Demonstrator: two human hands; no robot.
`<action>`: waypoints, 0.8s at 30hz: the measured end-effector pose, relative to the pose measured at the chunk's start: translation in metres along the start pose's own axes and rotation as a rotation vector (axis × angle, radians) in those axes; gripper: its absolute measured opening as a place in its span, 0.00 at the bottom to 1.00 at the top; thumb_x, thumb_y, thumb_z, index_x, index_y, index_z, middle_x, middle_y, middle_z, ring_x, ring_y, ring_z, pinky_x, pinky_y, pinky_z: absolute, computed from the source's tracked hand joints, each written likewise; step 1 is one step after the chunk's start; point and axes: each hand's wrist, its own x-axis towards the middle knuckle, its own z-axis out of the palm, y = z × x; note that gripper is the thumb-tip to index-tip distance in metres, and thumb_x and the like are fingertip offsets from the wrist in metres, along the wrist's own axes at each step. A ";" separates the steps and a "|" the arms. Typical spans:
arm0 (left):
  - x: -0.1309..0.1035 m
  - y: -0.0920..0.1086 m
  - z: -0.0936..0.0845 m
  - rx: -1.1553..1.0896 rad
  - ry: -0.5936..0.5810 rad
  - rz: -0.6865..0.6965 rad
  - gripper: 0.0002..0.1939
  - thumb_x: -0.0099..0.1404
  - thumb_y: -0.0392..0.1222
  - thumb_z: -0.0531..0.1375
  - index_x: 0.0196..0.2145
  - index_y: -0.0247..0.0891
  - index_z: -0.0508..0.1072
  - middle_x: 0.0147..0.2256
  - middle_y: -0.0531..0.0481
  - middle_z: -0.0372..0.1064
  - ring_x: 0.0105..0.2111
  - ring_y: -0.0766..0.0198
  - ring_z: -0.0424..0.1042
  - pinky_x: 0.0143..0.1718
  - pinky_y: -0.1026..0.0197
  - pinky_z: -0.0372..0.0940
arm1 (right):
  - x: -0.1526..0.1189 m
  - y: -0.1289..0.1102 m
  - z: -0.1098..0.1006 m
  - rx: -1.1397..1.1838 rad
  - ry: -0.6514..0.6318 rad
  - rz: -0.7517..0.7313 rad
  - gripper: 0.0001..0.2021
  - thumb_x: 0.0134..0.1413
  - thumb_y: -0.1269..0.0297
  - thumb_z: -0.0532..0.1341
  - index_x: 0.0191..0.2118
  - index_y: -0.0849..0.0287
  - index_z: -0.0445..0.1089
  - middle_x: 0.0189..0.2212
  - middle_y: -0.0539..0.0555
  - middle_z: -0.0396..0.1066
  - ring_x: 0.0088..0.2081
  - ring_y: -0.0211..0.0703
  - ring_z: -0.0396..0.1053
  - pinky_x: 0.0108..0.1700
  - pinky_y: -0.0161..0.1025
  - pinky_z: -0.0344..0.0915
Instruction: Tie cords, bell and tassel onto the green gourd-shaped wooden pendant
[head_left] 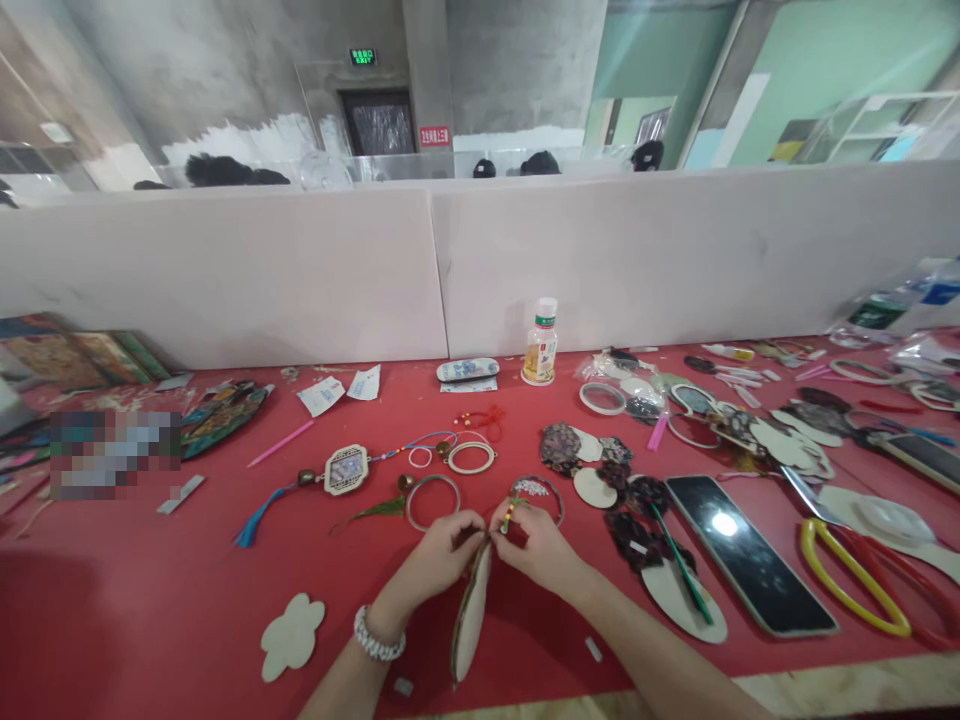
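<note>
My left hand (451,548), with a beaded bracelet (379,636) at the wrist, pinches the top end of a flat pale piece with a dark edge (472,622). That piece hangs nearly edge-on below my fingertips. My right hand (541,548) is closed close against the left, holding a beaded cord (510,513) with yellow and red beads. The exact joint between cord and piece is hidden by my fingers. Just beyond the hands lie a bangle-like ring (433,503) and a round dish of small white beads (534,488).
A framed pendant with a blue tassel (346,470) lies left of centre, a cloud-shaped blank (292,637) nearer. Rightward are dark patterned pieces (637,541), a phone (752,557) and scissors (855,580). A small bottle (541,345) stands before the white partition (600,255).
</note>
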 end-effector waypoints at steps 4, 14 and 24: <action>0.001 -0.005 0.000 0.036 0.018 0.019 0.09 0.60 0.41 0.50 0.27 0.34 0.65 0.23 0.55 0.59 0.23 0.70 0.56 0.26 0.68 0.55 | 0.000 -0.001 -0.001 0.003 -0.004 0.001 0.04 0.44 0.74 0.55 0.27 0.60 0.64 0.25 0.51 0.66 0.30 0.38 0.64 0.35 0.35 0.60; 0.001 -0.004 0.002 0.095 0.058 0.021 0.07 0.58 0.37 0.50 0.26 0.34 0.66 0.23 0.55 0.60 0.24 0.69 0.57 0.27 0.68 0.55 | -0.001 0.000 0.000 0.019 -0.037 0.008 0.05 0.45 0.75 0.55 0.29 0.59 0.64 0.27 0.51 0.67 0.32 0.39 0.64 0.37 0.35 0.60; 0.002 -0.007 0.007 0.078 0.104 0.002 0.05 0.55 0.34 0.50 0.24 0.35 0.63 0.20 0.57 0.56 0.21 0.71 0.56 0.24 0.69 0.53 | -0.002 0.001 0.000 0.052 -0.032 -0.026 0.08 0.43 0.77 0.54 0.30 0.59 0.65 0.28 0.51 0.68 0.32 0.38 0.65 0.38 0.35 0.61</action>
